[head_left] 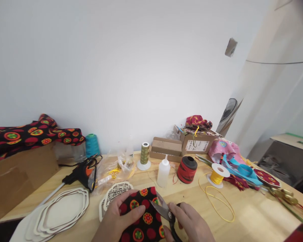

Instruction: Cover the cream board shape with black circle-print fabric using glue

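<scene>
My left hand [125, 213] grips a piece of black fabric [148, 218] printed with red dots and orange-green flowers, its thumb lying on top. In my right hand [189, 223] is a pair of scissors [170, 216] with black handles. The blades are parted and point up and left at the fabric's right edge, one blade lying over the cloth. Whether they are cutting into it I cannot tell. Just behind my left hand lie pale lattice-cut panels [117, 193], partly covered by the hand.
A white squeeze bottle [163, 173] and a red thread spool [187, 169] stand behind my hands. Yellow cord [216, 176] is at right. Pale frames [63, 208] and a glue gun [82, 173] lie left, near a cardboard box [25, 178] topped with patterned fabric [35, 132].
</scene>
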`<act>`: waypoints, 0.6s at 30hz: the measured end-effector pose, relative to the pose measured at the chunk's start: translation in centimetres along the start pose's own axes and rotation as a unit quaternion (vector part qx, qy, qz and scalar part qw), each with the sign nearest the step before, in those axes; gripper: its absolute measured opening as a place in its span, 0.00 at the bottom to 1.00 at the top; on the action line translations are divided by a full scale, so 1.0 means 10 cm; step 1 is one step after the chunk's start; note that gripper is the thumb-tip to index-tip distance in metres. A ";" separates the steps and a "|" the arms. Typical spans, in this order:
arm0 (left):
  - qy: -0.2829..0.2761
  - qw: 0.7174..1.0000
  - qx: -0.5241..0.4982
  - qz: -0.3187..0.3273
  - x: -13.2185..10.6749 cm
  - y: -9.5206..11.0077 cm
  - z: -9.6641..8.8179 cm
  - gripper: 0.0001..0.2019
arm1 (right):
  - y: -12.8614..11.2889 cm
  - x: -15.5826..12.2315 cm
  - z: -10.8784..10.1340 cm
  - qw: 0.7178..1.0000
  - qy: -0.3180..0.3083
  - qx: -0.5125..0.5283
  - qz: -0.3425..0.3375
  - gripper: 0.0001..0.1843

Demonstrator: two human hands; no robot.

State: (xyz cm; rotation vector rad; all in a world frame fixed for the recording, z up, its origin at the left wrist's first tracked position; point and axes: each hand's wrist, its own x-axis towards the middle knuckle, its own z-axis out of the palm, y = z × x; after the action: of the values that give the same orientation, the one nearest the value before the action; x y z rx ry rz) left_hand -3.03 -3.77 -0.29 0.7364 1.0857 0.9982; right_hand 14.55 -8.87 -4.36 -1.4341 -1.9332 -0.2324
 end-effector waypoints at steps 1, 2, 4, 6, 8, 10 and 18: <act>-0.002 1.000 0.000 0.004 0.00 -0.01 0.00 0.30 | 0.00 0.01 -0.01 1.000 -0.007 -0.005 0.002 0.16; -0.002 1.000 -0.001 0.007 0.01 -0.02 0.00 0.29 | -0.01 0.02 -0.02 1.000 -0.014 -0.012 0.005 0.16; 0.003 1.000 -0.002 0.014 0.00 -0.03 0.01 0.28 | -0.02 0.03 -0.04 0.999 -0.030 -0.027 0.012 0.18; 0.009 1.000 -0.007 0.018 -0.01 -0.04 0.03 0.28 | -0.03 0.04 -0.05 0.998 -0.050 -0.040 0.015 0.19; 0.007 1.000 -0.014 0.020 -0.02 -0.04 0.05 0.28 | -0.03 0.05 -0.05 0.997 -0.059 -0.054 0.014 0.19; -0.003 0.999 -0.027 0.019 -0.03 -0.04 0.06 0.27 | -0.02 0.05 -0.05 0.996 -0.056 -0.070 0.009 0.19; 0.001 0.997 -0.080 -0.011 -0.06 -0.04 0.10 0.27 | 0.05 0.03 0.00 0.996 -0.033 -0.080 -0.026 0.20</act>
State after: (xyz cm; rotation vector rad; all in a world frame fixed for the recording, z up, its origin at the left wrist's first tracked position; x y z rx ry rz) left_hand -2.09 -4.49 -0.08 0.5929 1.0013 1.0546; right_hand 14.99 -8.45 -4.30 -1.5129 -2.0466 -0.3752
